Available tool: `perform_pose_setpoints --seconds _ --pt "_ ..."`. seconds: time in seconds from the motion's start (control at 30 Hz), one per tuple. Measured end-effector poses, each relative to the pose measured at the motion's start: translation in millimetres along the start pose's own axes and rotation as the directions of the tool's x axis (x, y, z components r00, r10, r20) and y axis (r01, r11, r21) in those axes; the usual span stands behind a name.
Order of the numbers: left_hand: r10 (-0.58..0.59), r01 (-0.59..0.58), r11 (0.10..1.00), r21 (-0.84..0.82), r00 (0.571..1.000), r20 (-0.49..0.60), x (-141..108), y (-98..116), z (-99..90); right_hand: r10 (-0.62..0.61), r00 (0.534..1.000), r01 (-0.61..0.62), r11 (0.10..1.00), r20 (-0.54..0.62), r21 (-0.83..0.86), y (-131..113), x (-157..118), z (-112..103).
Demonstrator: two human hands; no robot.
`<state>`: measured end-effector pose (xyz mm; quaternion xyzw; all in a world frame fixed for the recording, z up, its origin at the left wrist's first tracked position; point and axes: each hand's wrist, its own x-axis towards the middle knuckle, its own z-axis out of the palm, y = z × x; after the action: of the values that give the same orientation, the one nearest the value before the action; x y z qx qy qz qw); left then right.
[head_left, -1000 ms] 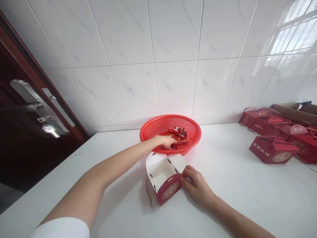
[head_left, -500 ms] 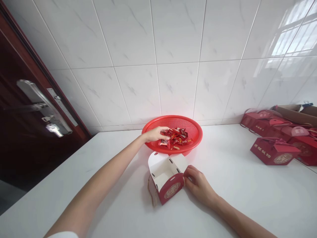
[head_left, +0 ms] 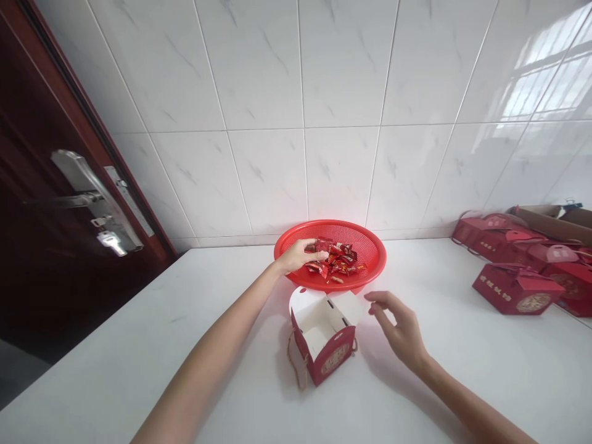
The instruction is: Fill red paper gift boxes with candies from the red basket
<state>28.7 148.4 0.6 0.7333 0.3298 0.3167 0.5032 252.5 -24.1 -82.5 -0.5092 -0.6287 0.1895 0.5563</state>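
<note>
A person's two bare hands are working at a white tabletop (head_left: 407,407) against a tiled wall (head_left: 342,80). The left hand (head_left: 297,256) is hovering inside a red plastic colander (head_left: 375,262), its thumb and fingers standing slightly apart around red wrappers; whether it is gripping one cannot be told. Red-wrapped candies (head_left: 346,264) are lying heaped in the colander. Just in front, a red cardboard gift box (head_left: 337,359) is standing open, showing its white inside, with a twisted cord handle (head_left: 296,370) hanging at its left side. The right hand (head_left: 400,327) is hovering just beside the box's white flap (head_left: 349,305), thumb and forefinger narrowly parted, seemingly holding nothing. Farther right, a closed red gift box (head_left: 518,290) is sitting before a cluster of similar boxes (head_left: 490,235). At far left, keys (head_left: 111,242) are hanging from a dark red door (head_left: 41,265).
</note>
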Motion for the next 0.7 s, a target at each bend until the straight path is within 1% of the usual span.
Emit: perform_pose_setpoints --seconds 0.07,0.17,0.27,0.3,0.37,0.43,0.53,0.6,0.7 --pt "-0.003 0.002 1.0 -0.021 1.0 -0.01 0.0 -0.7 -0.2 -0.063 0.995 0.062 0.998 -0.079 -0.017 -7.9 17.8 -5.6" --pt "-0.006 0.005 0.998 -0.056 1.0 -0.018 -0.6 -1.5 -0.1 -0.085 0.989 0.085 0.996 -0.118 -0.001 -24.5 55.7 -6.4" --pt "-0.007 0.006 0.996 -0.085 1.0 -0.015 -2.3 -1.1 1.2 -0.029 1.0 0.029 0.999 -0.006 0.044 -39.0 97.6 4.0" --pt "-0.008 0.007 0.996 -0.091 1.0 -0.011 -3.0 -0.7 1.7 0.008 1.0 -0.01 0.998 0.021 0.067 -42.0 109.9 9.4" --pt "-0.011 0.01 0.995 -0.1 1.0 -0.006 -4.4 -0.3 2.8 0.103 0.985 -0.12 0.985 0.135 0.121 -44.7 129.0 21.7" --pt "-0.014 0.013 0.994 -0.106 1.0 -0.006 -5.2 -0.9 3.3 0.126 0.968 -0.159 0.977 0.217 0.14 -43.8 139.8 33.7" --pt "-0.019 0.015 0.993 -0.116 0.999 -0.027 -4.8 -3.9 2.9 0.132 0.945 -0.194 0.963 0.299 0.188 -38.8 143.8 45.8" --pt "-0.02 0.014 0.992 -0.126 0.998 -0.053 -3.3 -6.6 2.3 0.148 0.942 -0.226 0.944 0.302 0.239 -34.3 143.0 48.4" --pt "-0.018 0.004 0.988 -0.154 0.996 -0.089 -0.7 -9.6 1.3 0.202 0.951 -0.272 0.905 0.234 0.327 -26.2 143.2 46.1"
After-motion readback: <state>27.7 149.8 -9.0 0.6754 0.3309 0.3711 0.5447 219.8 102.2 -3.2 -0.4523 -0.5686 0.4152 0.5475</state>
